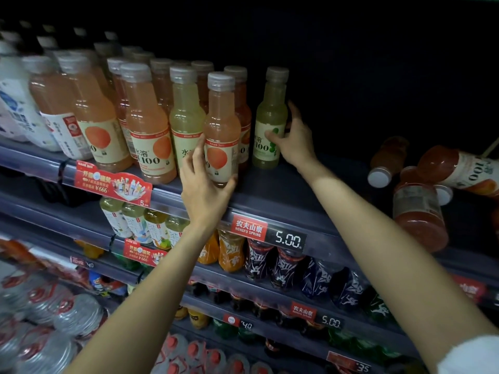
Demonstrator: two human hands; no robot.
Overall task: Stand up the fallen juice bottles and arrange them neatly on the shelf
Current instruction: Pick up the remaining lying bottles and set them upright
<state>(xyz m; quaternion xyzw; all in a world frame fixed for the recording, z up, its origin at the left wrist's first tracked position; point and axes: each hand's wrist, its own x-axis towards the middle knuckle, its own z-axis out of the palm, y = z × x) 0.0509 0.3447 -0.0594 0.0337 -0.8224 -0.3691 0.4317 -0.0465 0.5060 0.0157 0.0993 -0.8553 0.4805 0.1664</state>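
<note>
The person is reaching both bare arms up to the top shelf of a store cooler. The left hand is gripping an upright orange juice bottle low on its label, with the thumb curled round the base on the right and the fingers wrapping the left side. This bottle is standing at the front edge of the shelf, at the right end of the row of upright bottles.

The right hand is holding a pale green juice bottle, fingers curled round the label from the right. That bottle is standing upright just beside the orange one, a little further back from the front edge, with a narrow gap between them.

Well apart, towards the right end of the same shelf, three fallen orange bottles are lying on their sides. The nearest is lying by the front edge, another is lying further back with its white cap pointing at the camera, and a third is resting tilted across them.

On the shelf's front rail a price tag is showing 5.00, beside a red brand label. Below, the lower shelves are carrying dark and orange drink bottles.
</note>
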